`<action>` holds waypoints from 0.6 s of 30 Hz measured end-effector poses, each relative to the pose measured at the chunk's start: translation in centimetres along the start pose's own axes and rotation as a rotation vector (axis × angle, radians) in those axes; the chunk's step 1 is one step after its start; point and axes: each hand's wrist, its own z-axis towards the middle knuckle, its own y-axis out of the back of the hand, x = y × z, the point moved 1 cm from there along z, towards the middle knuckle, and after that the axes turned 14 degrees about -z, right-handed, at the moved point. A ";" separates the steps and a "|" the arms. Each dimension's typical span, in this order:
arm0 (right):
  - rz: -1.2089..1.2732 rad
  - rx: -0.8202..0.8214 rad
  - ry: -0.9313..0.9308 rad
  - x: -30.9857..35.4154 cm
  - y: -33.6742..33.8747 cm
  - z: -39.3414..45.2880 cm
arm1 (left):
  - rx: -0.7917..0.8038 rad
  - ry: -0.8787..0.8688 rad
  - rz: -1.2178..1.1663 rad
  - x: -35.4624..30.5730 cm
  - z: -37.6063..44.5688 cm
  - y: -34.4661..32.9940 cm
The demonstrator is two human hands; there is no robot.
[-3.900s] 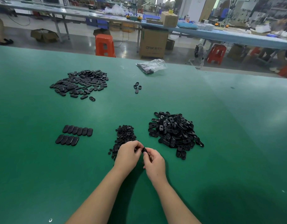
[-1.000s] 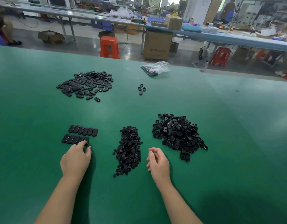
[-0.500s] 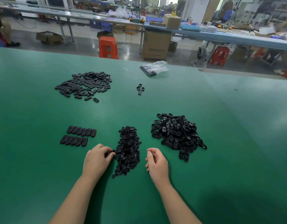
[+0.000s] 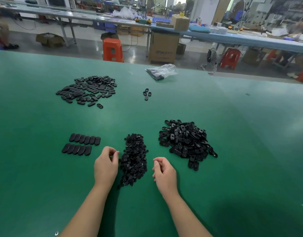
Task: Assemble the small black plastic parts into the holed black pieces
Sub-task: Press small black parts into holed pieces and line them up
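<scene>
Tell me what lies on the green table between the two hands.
In the head view, the narrow heap of small black plastic parts lies between the left hand and the right hand, with the left fingertips at its edge.

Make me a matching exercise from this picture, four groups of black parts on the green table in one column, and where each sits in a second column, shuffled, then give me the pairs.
Column one:
1. heap of small black plastic parts
2. heap of holed black oval pieces
3. two neat rows of smooth black oval pieces
4. clear plastic bag of black parts

Column two:
A. far edge of the green table, right of centre
B. between the left hand and right hand
C. left of the left hand
D. beyond and right of the right hand

Pairs: 1-B, 2-D, 3-C, 4-A
</scene>
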 end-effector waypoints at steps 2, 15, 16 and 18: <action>-0.013 0.010 -0.003 -0.1 0.0 0.0 | -0.020 0.009 -0.022 -0.1 0.0 -0.6; -0.583 -0.049 0.186 0.4 2.4 2.2 | -0.012 0.036 -0.008 0.7 0.5 -0.9; -0.707 -0.038 0.220 0.4 3.2 3.0 | -0.007 0.034 -0.006 0.7 0.5 -0.9; -0.915 -0.021 0.226 0.4 4.9 4.7 | -0.007 0.031 0.000 0.7 0.5 -0.8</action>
